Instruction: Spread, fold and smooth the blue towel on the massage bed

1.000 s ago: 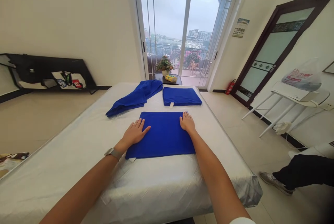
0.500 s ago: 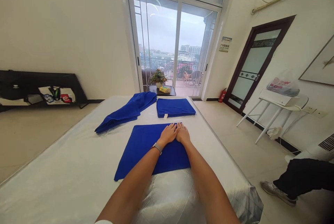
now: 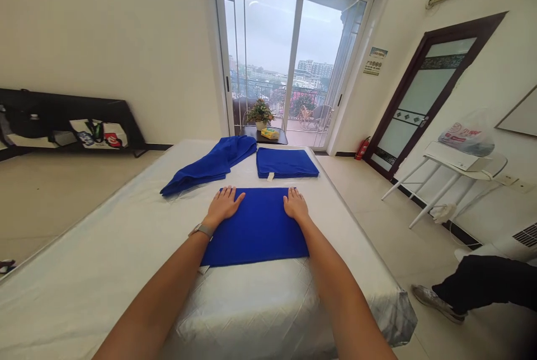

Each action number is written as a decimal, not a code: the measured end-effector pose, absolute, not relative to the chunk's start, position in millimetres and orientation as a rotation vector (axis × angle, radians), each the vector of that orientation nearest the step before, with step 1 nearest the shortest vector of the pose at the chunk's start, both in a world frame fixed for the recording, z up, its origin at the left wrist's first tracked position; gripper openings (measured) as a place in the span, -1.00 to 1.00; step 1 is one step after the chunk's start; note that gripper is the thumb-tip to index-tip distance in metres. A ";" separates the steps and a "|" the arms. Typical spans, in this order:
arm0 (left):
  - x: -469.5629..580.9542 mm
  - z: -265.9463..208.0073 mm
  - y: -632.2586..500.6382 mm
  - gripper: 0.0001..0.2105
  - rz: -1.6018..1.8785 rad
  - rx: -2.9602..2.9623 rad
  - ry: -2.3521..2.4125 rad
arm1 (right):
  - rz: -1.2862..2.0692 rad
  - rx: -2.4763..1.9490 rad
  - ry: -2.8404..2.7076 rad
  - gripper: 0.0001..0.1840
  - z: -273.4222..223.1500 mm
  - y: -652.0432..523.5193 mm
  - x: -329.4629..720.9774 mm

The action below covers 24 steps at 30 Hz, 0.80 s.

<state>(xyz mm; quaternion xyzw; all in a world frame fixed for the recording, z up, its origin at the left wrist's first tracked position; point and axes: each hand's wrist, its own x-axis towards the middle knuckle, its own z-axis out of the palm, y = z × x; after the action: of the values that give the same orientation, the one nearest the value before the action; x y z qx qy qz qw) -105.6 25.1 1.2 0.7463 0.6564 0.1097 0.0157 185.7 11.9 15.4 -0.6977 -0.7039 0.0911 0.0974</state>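
Note:
A folded blue cloth (image 3: pixel 262 231) lies flat on the white-covered bed (image 3: pixel 251 304) in front of me. My left hand (image 3: pixel 224 205) rests open on its far left corner, fingers stretched forward and thumb out to the right. Flat on the far right corner is my right hand (image 3: pixel 296 203), also open. A second folded blue cloth (image 3: pixel 289 162), a stack of layers with a small white tag, sits just beyond. To its left lies a loosely bunched blue cloth (image 3: pixel 210 164).
Behind the bed stands a small dark table (image 3: pixel 247 136) with a potted plant (image 3: pixel 260 112) and a yellow packet (image 3: pixel 269 134). A white stool (image 3: pixel 453 167) holding a bag is at the right. Another person's leg (image 3: pixel 482 284) shows at the lower right.
My left hand has slid left across the cloth, away from my right hand, to the far left corner. My right hand stays near the far right corner. The view has shifted slightly.

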 end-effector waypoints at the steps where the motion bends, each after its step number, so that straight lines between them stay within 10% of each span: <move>1: -106.3 1.0 23.6 -0.14 0.351 2.307 2.054 | 0.262 -2.079 -2.097 -0.29 16.5 12.5 185.6; 24: -106.5 -0.9 27.4 -0.08 0.288 2.209 2.155 | 0.214 -2.011 -2.148 -0.30 13.3 22.1 191.6</move>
<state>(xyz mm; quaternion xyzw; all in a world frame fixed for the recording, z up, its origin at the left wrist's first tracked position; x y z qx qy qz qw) -106.5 27.4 -0.9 0.7126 0.6951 0.0930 0.0209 191.6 22.1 13.3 -0.6785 -0.7248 0.0721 0.0954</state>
